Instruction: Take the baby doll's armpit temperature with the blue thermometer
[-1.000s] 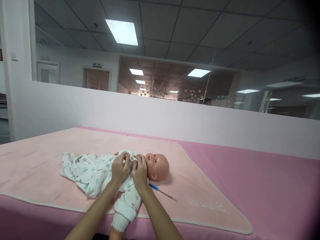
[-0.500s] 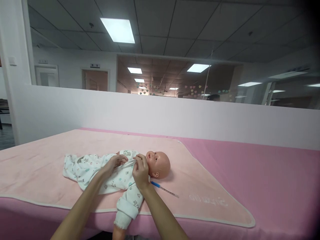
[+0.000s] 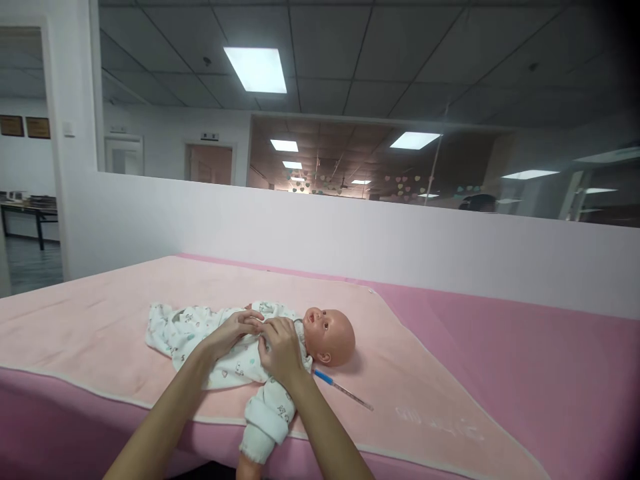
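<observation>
A baby doll [image 3: 336,337] lies on its back, head to the right, dressed in a white printed gown [image 3: 227,373]. On the front of the gown, my left hand [image 3: 234,333] has its fingers bent down onto the cloth. My right hand [image 3: 281,348] is beside it at the upper chest, fingers curled on the same cloth. The fingertips of both hands nearly meet, and they hide the bit of cloth between them. One sleeved arm of the doll hangs over the near edge. A glass thermometer [image 3: 353,395] with a blue end lies beside the doll's head.
A peach blanket [image 3: 120,287] lies under the doll, over a pink bed cover [image 3: 565,373]. Behind the bed runs a white half wall [image 3: 300,227] with glass above it. A doorway at the far left shows a dark table [image 3: 30,210].
My right hand has shifted from near the doll's neck down the chest, closer to my left hand. The whole view has turned slightly left, so the doll appears farther right.
</observation>
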Tool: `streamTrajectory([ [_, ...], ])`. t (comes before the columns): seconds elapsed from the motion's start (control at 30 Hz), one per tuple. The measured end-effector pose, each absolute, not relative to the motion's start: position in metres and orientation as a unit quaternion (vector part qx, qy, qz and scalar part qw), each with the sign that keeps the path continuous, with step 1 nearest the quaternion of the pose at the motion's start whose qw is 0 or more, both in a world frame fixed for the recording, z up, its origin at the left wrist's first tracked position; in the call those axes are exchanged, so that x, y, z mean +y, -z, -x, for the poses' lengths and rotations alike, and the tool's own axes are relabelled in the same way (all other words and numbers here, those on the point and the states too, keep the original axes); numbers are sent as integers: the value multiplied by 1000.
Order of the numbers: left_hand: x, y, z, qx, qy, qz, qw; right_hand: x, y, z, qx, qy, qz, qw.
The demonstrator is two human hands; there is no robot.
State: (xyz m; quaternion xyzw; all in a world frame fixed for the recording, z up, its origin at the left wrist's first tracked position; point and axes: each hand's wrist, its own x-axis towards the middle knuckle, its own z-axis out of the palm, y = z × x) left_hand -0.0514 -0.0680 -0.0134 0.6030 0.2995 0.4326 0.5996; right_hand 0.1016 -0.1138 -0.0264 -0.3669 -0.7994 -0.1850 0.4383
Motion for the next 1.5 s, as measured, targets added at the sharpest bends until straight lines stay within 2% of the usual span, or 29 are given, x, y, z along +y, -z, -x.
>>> streamTrajectory([
  [0.27, -67, 15, 49, 303, -459, -606, 575, -113, 27, -102, -802, 166, 398, 413],
  [0.57, -66, 21, 49, 288, -495, -604, 555, -110, 30, -101, -779, 190, 423, 423],
  [0.97, -71, 24, 45, 286, -538, -623, 491, -113, 27, -102, -791, 156, 418, 419],
  [1.27, -71, 24, 45, 293, -535, -626, 486, -114, 25, -103, -809, 173, 407, 387],
  [1.5, -72, 24, 46, 260, -533, -623, 509, -112, 28, -102, -802, 184, 408, 396],
])
